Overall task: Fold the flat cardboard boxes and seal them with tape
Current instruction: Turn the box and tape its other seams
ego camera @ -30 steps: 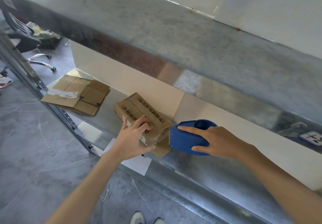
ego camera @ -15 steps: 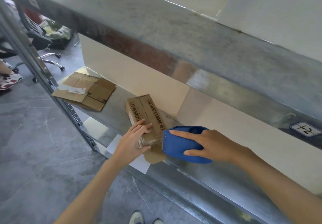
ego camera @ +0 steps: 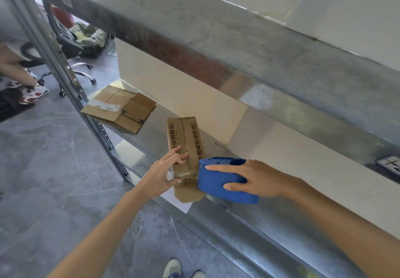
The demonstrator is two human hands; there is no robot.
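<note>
Left hand [ego camera: 161, 175] grips the box [ego camera: 184, 141] at the front edge of the shelf [ego camera: 249, 219]; right hand [ego camera: 257, 178] clasps the dispenser [ego camera: 218, 180] against its near end. Box has turned seam-lengthwise since a second ago: taping appears imminent.

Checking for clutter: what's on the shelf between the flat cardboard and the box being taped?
Nothing; the head view shows bare metal shelf between the flat cardboard and the folded box.
</note>
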